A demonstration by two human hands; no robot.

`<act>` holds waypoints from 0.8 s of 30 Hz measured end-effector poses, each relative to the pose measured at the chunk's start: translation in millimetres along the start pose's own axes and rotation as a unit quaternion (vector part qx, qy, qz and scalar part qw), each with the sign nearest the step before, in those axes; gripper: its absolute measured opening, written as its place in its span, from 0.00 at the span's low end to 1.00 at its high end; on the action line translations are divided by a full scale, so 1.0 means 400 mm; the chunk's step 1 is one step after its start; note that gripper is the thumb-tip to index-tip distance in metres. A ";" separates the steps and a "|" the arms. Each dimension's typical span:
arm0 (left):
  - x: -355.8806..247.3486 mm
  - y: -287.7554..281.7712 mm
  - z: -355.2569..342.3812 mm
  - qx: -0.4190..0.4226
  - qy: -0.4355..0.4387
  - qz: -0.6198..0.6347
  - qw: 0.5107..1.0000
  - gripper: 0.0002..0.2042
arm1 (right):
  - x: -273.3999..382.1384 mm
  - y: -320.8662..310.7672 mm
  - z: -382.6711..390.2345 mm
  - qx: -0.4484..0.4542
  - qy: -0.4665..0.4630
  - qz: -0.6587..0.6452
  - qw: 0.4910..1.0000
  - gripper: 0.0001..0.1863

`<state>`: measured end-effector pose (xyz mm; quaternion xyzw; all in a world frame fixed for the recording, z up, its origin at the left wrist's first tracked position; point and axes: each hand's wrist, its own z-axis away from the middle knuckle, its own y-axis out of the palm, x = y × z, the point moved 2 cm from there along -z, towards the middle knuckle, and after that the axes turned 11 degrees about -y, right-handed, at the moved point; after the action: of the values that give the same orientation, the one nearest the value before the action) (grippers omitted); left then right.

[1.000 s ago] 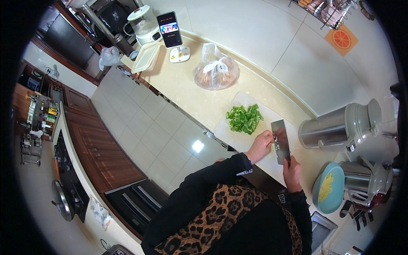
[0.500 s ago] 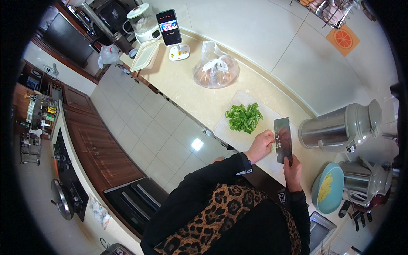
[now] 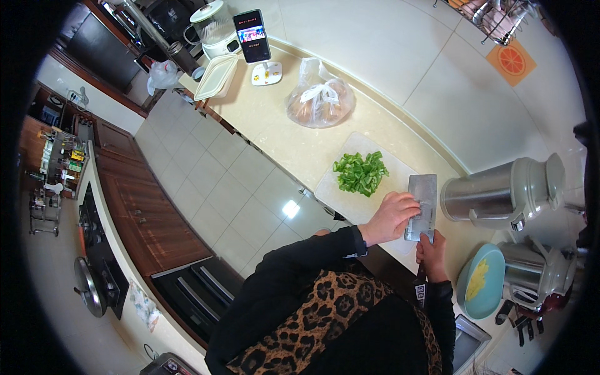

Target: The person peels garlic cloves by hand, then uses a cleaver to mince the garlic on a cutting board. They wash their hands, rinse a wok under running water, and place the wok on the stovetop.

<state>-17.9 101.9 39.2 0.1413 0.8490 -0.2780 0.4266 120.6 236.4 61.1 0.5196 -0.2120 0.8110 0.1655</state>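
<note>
My right hand grips the handle of a cleaver, whose broad metal blade lies over the right end of a white cutting board. Against the face of the blade rest the stretched fingers of my left hand. Whatever lies beneath the blade and that hand is hidden. A heap of chopped green pepper sits on the board, to the left of the blade and beyond my left hand.
Right of my right hand stands a blue bowl holding pale yellow pieces. Behind it are two metal pots, the larger pot nearer the wall. Farther left along the counter are a tied plastic bag, a propped phone and a lidded container.
The cleaver has turned, so its blade face now looks paler, and the small white bits on it no longer show. My left hand has moved from beside the blade onto its face.
</note>
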 end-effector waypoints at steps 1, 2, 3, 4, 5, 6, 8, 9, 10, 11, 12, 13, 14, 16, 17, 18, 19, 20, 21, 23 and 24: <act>-0.007 -0.002 0.002 0.040 0.001 -0.022 0.999 0.17 | 0.005 0.000 0.000 0.006 0.012 -0.014 1.000 0.05; -0.014 -0.006 0.005 0.079 0.004 -0.042 0.996 0.18 | 0.011 0.000 -0.001 0.012 0.024 -0.028 0.999 0.05; -0.022 -0.010 0.009 0.115 0.007 -0.063 0.991 0.20 | 0.016 -0.001 0.001 0.018 0.036 -0.042 0.998 0.05; -0.029 -0.014 0.013 0.140 0.009 -0.071 0.988 0.22 | 0.022 -0.001 0.003 0.022 0.042 -0.062 0.997 0.05; -0.035 -0.018 0.016 0.163 0.012 -0.080 0.983 0.25 | 0.028 -0.001 0.004 0.025 0.049 -0.081 0.995 0.05; -0.041 -0.020 0.019 0.186 0.016 -0.089 0.978 0.27 | 0.033 -0.001 0.005 0.029 0.054 -0.107 0.992 0.04; -0.047 -0.025 0.022 0.223 0.019 -0.097 0.970 0.30 | 0.043 -0.001 0.007 0.046 0.055 -0.128 0.989 0.04; -0.050 -0.025 0.023 0.238 0.022 -0.101 0.966 0.32 | 0.047 -0.001 0.008 0.053 0.055 -0.143 0.987 0.03; -0.051 -0.024 0.024 0.254 0.020 -0.100 0.962 0.32 | 0.049 -0.002 0.009 0.062 0.057 -0.153 0.985 0.03; -0.053 -0.022 0.025 0.266 0.021 -0.100 0.959 0.33 | 0.051 -0.003 0.009 0.068 0.059 -0.164 0.982 0.03; -0.053 -0.019 0.027 0.278 0.021 -0.101 0.955 0.34 | 0.052 -0.003 0.009 0.078 0.056 -0.178 0.979 0.03; -0.053 -0.017 0.028 0.278 0.022 -0.096 0.956 0.34 | 0.052 -0.005 0.008 0.076 0.064 -0.180 0.979 0.02; -0.052 -0.015 0.029 0.278 0.024 -0.091 0.956 0.34 | 0.051 -0.006 0.007 0.078 0.069 -0.186 0.977 0.02; -0.049 -0.011 0.031 0.278 0.027 -0.086 0.956 0.34 | 0.049 -0.009 0.005 0.080 0.076 -0.201 0.973 0.03; -0.048 -0.010 0.032 0.277 0.029 -0.086 0.957 0.34 | 0.048 -0.010 0.004 0.082 0.080 -0.209 0.971 0.03; -0.046 -0.008 0.033 0.277 0.030 -0.085 0.957 0.34 | 0.047 -0.011 0.003 0.080 0.082 -0.219 0.969 0.04; -0.044 -0.007 0.033 0.276 0.030 -0.083 0.957 0.35 | 0.046 -0.012 0.002 0.078 0.088 -0.222 0.968 0.04; -0.043 -0.006 0.033 0.275 0.029 -0.081 0.958 0.35 | 0.045 -0.013 0.002 0.074 0.093 -0.227 0.967 0.04; -0.042 -0.006 0.033 0.273 0.028 -0.079 0.958 0.35 | 0.045 -0.014 0.000 0.075 0.095 -0.236 0.964 0.05; -0.040 -0.003 0.030 0.270 0.030 -0.079 0.959 0.35 | 0.046 -0.016 -0.002 0.081 0.101 -0.231 0.964 0.05; -0.039 -0.001 0.028 0.276 0.026 -0.081 0.958 0.35 | 0.047 -0.017 -0.003 0.082 0.104 -0.231 0.964 0.06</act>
<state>-1.4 94.9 46.6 0.1917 0.7585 -0.5310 0.3254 115.4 243.7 79.0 0.4789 0.0000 0.8149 0.3264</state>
